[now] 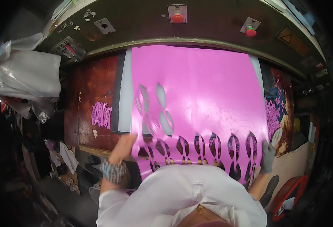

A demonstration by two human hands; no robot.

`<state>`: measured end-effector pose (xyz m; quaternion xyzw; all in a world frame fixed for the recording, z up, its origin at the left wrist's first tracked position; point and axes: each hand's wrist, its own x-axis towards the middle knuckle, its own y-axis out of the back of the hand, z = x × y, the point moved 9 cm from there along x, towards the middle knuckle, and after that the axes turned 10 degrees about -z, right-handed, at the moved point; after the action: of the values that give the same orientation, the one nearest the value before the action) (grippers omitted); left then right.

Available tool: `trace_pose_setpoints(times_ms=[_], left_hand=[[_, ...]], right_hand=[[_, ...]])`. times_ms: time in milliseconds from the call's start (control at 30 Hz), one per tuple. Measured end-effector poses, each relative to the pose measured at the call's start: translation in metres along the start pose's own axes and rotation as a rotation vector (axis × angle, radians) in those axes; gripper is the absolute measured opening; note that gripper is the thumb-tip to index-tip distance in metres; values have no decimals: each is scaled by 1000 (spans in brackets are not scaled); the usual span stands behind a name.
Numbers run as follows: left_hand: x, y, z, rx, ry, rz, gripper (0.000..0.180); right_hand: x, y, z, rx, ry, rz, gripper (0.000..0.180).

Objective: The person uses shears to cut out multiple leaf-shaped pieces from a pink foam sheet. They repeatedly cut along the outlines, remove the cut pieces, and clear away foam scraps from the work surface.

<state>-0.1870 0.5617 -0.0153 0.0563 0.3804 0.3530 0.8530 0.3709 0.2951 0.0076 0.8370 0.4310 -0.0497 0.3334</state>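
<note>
A large glossy pink sheet (pixel 196 83) spreads over the work surface and hangs down over its near edge. Leaf-shaped holes run through it, in a row along the near part and in a cluster at the left. My bare left hand (pixel 124 146), with a checked band at the wrist, grips the sheet's left edge; its fingertips are partly hidden. At the opposite edge my right hand (pixel 267 156), in a grey glove, holds the sheet with the fingers wrapped at its border. Beneath the sheet, a pale board (pixel 125 94) shows at the left.
A bundle of pink cut strips (pixel 101 115) lies on the brown tabletop (pixel 87 90) at left. Small pink scraps (pixel 273 117) are heaped at right. Behind stands a dark green machine beam (pixel 143 26) with red buttons (pixel 177 17). Clear plastic bags (pixel 30 72) hang far left.
</note>
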Motion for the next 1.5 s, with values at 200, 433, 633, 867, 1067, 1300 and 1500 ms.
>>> trace_pose_setpoints(times_ms=[200, 433, 633, 867, 1067, 1300, 1500], left_hand=[[-60, -59, -47, -328, -27, -231, 38], [-23, -12, -50, -610, -142, 24, 30], [31, 34, -30, -113, -267, 472, 34], [68, 52, 5, 674, 62, 736, 40], [64, 65, 21, 666, 13, 735, 46], [102, -104, 137, 788, -601, 488, 53], [61, -297, 201, 545, -919, -39, 52]], right_hand=[[-10, 13, 70, 64, -141, -185, 33], [28, 4, 51, 37, -6, -75, 31], [39, -35, 52, -49, 136, 29, 43], [32, -46, 68, -35, 14, 67, 54], [-16, -15, 58, -517, 211, 323, 52], [-28, 38, 125, -614, 123, 527, 67], [-6, 41, 130, -580, 124, 640, 81]])
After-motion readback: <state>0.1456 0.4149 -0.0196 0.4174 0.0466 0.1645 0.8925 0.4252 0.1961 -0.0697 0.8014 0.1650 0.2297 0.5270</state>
